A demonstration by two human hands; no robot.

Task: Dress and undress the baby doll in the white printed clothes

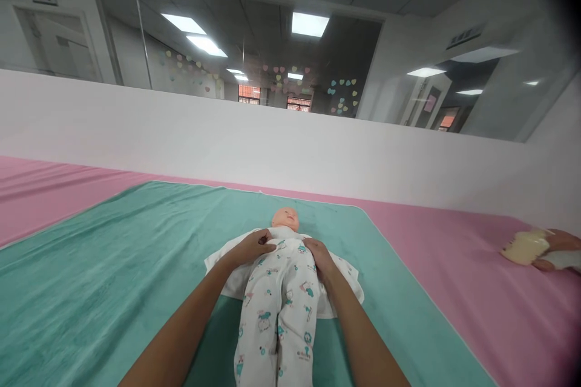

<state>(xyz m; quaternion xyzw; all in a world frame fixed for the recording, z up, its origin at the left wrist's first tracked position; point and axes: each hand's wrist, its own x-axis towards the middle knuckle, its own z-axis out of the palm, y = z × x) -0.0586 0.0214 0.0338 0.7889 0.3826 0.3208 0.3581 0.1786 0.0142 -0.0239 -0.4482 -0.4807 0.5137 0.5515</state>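
Observation:
A baby doll [285, 218] lies on its back on a green cloth, head toward the wall. White printed baby pants [281, 302] cover its lower body, with the legs stretching toward me. Under its torso a white shirt [349, 272] spreads out at both sides. At the waistband's left side, my left hand [250, 248] has its fingers closed on the pants. My right hand [319, 254] grips the waistband on the opposite side, its fingertips partly hidden by the fabric.
The green cloth [136, 266] lies over a pink mat [454, 266]. Far right, a pale yellow bottle-like container [525, 247] stands near another doll-like limb [563, 248]. A white wall [227, 139] with a wide mirror [254, 42] rises behind.

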